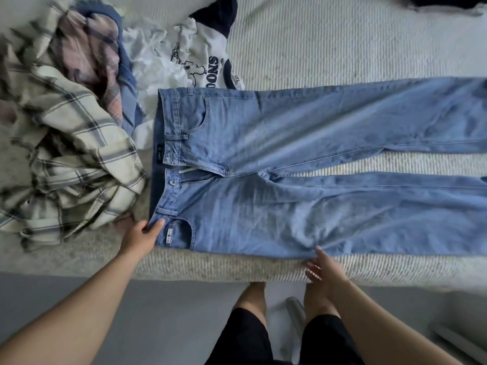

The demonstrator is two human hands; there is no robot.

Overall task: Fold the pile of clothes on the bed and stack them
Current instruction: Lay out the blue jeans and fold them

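Light blue jeans (303, 164) lie flat on the bed, waistband to the left, both legs spread and running off to the right. My left hand (143, 234) pinches the near corner of the waistband, thumb on top of the denim. My right hand (322, 267) touches the near edge of the closer leg with loosely extended fingers. To the left lies an unfolded pile: a cream plaid shirt (71, 156), a pink plaid garment (89, 51), a blue piece (127, 83), white cloth (150, 61) and a white printed shirt with navy sleeves (203, 48).
The bed (329, 40) has a ribbed off-white cover; its near edge (210, 270) runs across in front of my legs. A dark item (448, 2) sits at the far right corner. Grey floor lies below, with a metal object (295, 312) by my feet.
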